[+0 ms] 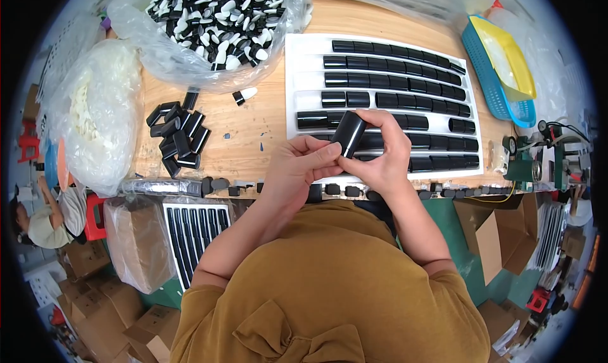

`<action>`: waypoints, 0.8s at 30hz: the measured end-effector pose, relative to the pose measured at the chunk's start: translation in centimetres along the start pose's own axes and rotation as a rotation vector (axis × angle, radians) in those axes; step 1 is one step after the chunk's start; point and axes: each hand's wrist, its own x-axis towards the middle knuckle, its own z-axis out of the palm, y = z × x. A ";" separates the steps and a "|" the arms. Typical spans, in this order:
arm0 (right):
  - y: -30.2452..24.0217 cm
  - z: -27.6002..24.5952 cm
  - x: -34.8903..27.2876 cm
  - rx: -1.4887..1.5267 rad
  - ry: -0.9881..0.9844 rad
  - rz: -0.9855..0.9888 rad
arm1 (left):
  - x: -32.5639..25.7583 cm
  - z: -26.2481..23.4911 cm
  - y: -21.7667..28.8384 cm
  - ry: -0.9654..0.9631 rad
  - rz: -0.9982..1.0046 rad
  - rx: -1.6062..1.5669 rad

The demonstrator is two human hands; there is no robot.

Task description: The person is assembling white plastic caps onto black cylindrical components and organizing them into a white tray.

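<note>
Over the near edge of a white tray [308,52], both of my hands hold one glossy black cylindrical piece [349,133], tilted with its top leaning right. My left hand [296,166] pinches its lower end between thumb and fingers. Fingers of my right hand [387,151] wrap over its top, with the thumb at its base. Rows of similar black pieces [396,82] lie in the tray, with gaps in some rows. To the left, a loose pile of black pieces [180,135] rests on the wooden table. One black-and-white part [244,95] lies alone near them.
A clear bag [278,62] of black and white parts stands at the back left. Another plastic bag [95,116] is at far left. A blue basket [484,71] with a yellow tray [506,52] sits at right. Below are open cartons [500,236] and another filled tray [196,236].
</note>
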 end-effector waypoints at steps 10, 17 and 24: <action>-1.6 -1.3 0.8 -0.002 -0.069 0.055 | 0.0 1.3 1.4 -0.109 0.270 0.317; -2.5 -1.2 0.7 0.150 -0.088 0.020 | 1.4 1.0 1.6 -0.510 0.480 0.371; -2.2 -1.0 0.2 0.149 -0.083 -0.028 | 1.0 0.7 0.9 -0.472 0.447 0.306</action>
